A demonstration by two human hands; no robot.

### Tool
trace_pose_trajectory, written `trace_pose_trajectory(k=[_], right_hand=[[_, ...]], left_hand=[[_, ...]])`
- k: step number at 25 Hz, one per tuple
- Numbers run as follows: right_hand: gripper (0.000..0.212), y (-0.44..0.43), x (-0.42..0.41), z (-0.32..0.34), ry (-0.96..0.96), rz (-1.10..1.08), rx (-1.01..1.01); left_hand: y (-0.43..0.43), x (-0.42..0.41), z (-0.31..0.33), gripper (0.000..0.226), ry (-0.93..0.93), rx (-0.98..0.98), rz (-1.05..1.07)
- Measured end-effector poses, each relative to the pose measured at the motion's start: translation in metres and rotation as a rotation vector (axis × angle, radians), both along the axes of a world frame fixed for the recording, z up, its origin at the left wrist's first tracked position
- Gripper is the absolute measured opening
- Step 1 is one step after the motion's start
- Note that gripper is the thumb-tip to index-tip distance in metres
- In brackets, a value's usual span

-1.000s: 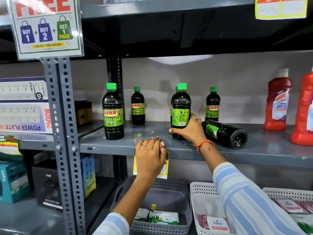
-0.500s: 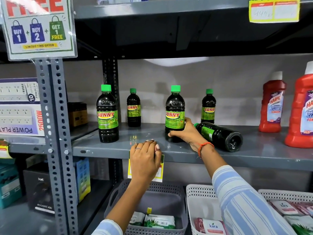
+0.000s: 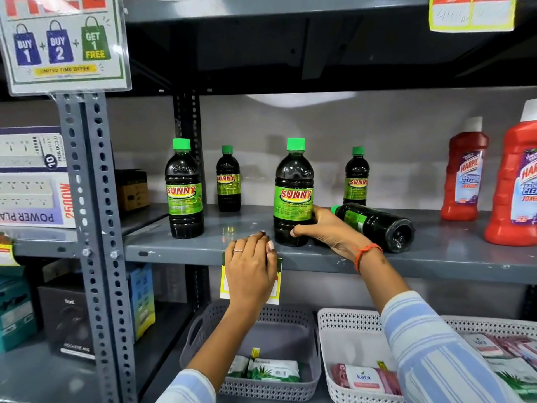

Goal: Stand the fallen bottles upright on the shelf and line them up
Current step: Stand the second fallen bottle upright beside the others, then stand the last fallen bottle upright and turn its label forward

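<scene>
Several dark Sunny bottles with green caps stand on the grey shelf [image 3: 436, 257]. My right hand [image 3: 325, 231] grips the lower part of an upright front bottle [image 3: 293, 193], label facing me. Just right of it one bottle [image 3: 377, 225] lies on its side, cap pointing left, base towards me. Another front bottle [image 3: 183, 190] stands at the left. Two smaller-looking bottles stand at the back [image 3: 228, 180] [image 3: 356, 177]. My left hand [image 3: 251, 269] rests on the shelf's front edge, fingers together, covering a price tag, holding nothing.
Two red Harpic cleaner bottles [image 3: 463, 170] [image 3: 520, 181] stand at the shelf's right. A perforated steel upright [image 3: 93, 228] and a promo sign [image 3: 62, 42] are at the left. Below sit a grey basket [image 3: 203, 330] and a white basket [image 3: 328, 344] with packets.
My right hand turned the front bottle so its label now faces forward and shifted it slightly. The left hand stayed on the shelf edge. The lying bottle has not moved.
</scene>
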State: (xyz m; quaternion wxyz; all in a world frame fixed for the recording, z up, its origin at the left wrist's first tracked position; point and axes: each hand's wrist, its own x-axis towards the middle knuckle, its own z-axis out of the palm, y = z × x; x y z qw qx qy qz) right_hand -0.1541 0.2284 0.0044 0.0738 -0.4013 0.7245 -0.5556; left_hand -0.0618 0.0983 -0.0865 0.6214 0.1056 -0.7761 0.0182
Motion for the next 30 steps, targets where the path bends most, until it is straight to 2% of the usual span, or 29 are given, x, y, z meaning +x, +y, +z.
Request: trace_pose_trajectory(k=[3,6,7,9,11,13,15,17,20,22,24,26,30], right_hand=[[0.047,0.001,0.000,0.000,-0.038,0.038,-0.001],[0.047,0.005,0.004,0.002,-0.153,0.012,-0.248],[0.041,0.009,0.007,0.002,-0.122,-0.056,-0.364],[0.022,0.021,0.013,0.005,0.080,-0.285,-0.528],[0.012,0.037,0.013,0.011,0.330,-0.490,-0.524],[0.013,0.058,0.003,0.022,0.568,-0.680,-0.292],[0.031,0.074,-0.019,0.030,0.662,-0.818,0.150],[0.049,0.082,-0.038,0.036,0.578,-0.784,0.499],[0.059,0.083,-0.048,0.044,0.361,-0.591,0.722],[0.061,0.083,-0.046,0.047,0.286,-0.546,0.780],[0.060,0.086,-0.046,0.044,0.297,-0.570,0.718],[0.058,0.090,-0.045,0.035,0.356,-0.622,0.560],[0.075,0.095,-0.049,0.016,0.304,-0.622,0.015]], left_hand=[[0.003,0.000,-0.003,0.051,-0.073,0.063,0.035],[0.012,0.002,-0.007,0.064,-0.131,0.031,0.048],[0.017,0.001,-0.008,0.065,-0.148,-0.009,0.041],[0.033,-0.004,-0.009,0.063,-0.194,-0.097,0.013],[0.055,-0.013,-0.009,0.061,-0.236,-0.162,-0.027],[0.075,-0.021,-0.006,0.058,-0.256,-0.197,-0.067],[0.084,-0.029,-0.001,0.049,-0.246,-0.186,-0.080],[0.091,-0.033,0.005,0.044,-0.260,-0.143,-0.046],[0.102,-0.036,0.016,0.044,-0.343,-0.111,0.021],[0.109,-0.038,0.024,0.044,-0.374,-0.091,0.015],[0.115,-0.039,0.029,0.044,-0.391,-0.065,0.003],[0.120,-0.038,0.032,0.050,-0.413,-0.062,0.035],[0.122,-0.036,0.035,0.067,-0.461,-0.075,0.054]])
